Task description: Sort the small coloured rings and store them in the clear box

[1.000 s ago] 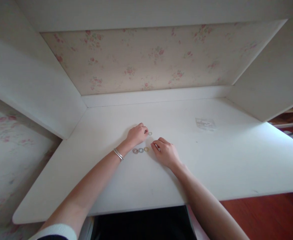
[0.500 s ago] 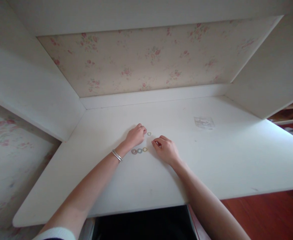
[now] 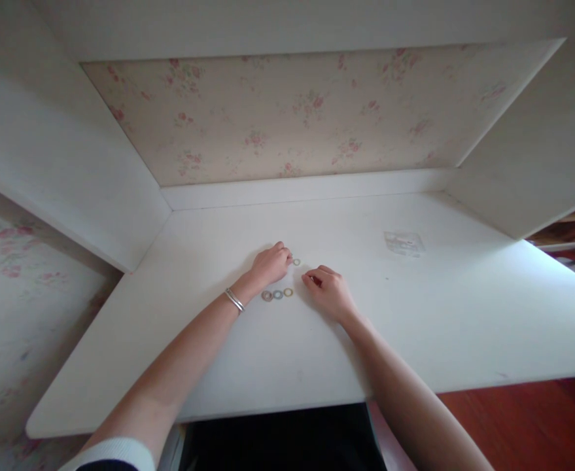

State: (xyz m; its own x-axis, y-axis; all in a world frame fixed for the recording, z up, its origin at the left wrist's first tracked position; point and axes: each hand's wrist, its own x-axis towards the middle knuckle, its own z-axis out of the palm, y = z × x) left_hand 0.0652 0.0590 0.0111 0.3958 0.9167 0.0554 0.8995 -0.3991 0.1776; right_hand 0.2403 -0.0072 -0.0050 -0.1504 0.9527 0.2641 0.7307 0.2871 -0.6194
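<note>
My left hand (image 3: 271, 264), with silver bangles at the wrist, rests on the white desk with its fingers curled together. Its fingertips are at the edge of a small pale yellowish ring (image 3: 296, 261); whatever they pinch is hidden. To the right, my right hand (image 3: 330, 293) lies on the desk, thumb and fingers closed, and I cannot make out anything in them. Nearer to me, between the hands, three flat rings like washers form a row: a brownish one (image 3: 267, 296), a grey one (image 3: 278, 295) and a yellow one (image 3: 288, 292).
A clear plastic bag (image 3: 405, 244) lies on the desk (image 3: 444, 314) to the right. White panels stand at both sides, with flowered wallpaper (image 3: 277, 124) behind. Below the front edge is a dark opening (image 3: 282, 438); reddish flooring (image 3: 522, 418) shows at right.
The view has shifted slightly. My left fingertips have come closer to the single ring, now at its edge. The right hand and the row of three rings look unchanged.
</note>
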